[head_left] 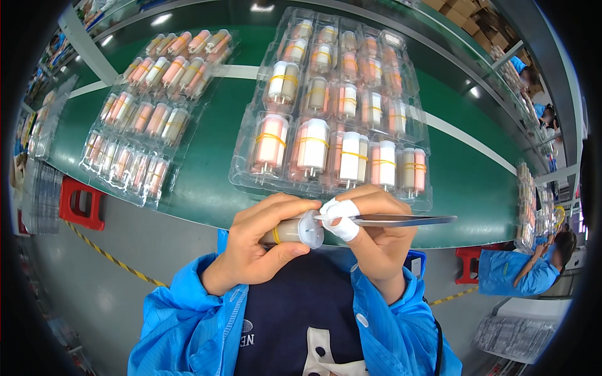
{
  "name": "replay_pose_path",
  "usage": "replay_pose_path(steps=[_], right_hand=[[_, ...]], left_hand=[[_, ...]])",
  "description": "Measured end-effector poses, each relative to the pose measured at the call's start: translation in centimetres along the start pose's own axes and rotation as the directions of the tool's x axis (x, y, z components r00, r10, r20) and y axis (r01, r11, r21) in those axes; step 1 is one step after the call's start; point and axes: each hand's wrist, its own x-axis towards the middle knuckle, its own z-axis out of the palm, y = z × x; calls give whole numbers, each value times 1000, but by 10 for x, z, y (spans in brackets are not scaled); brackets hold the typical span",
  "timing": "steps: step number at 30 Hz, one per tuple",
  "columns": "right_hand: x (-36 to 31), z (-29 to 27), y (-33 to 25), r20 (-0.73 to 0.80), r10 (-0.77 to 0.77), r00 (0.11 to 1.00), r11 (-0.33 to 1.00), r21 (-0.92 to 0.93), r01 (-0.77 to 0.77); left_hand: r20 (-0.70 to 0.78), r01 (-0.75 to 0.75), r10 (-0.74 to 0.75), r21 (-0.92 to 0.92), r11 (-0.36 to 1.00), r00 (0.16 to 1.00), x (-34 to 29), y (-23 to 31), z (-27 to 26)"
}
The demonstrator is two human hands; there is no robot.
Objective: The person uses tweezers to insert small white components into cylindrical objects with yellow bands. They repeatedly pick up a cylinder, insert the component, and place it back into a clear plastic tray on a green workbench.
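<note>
My left hand (260, 241) is closed round a grey-brown cylinder bundle (286, 233) with a yellow band about it. The bundle lies on its side, and its round clear end cap (311, 229) faces right. My right hand (379, 235), with white wraps on the thumb and a finger, pinches a pair of metal tweezers (407, 220). Their tip points left and is at or very close to the end cap; whether it touches, I cannot tell. Just beyond my hands lies a clear plastic tray (248, 178) of similar banded pink, white and grey cylinders (311, 147).
More filled clear trays (135, 116) lie at the left on the green worktable (219, 138). Red stools (83, 202) stand beneath its edge. A co-worker in blue (520, 269) sits at the right. A metal post (88, 47) rises at the far left.
</note>
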Motion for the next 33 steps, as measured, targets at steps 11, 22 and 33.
replay_pose_path(steps=[11, 22, 33], right_hand=[[4, -7, 0, 24, 174, 984, 943, 284, -173], [-7, -5, 1, -36, 75, 997, 993, 92, -71], [-13, 4, -2, -152, 32, 988, 992, 126, -12]], left_hand=[[10, -24, 24, -4, 1000, 1000, -2, -5, 0], [55, 156, -146, -411, 898, 988, -9, -8, 9], [-16, -60, 62, 92, 994, 998, -8, -14, 12]])
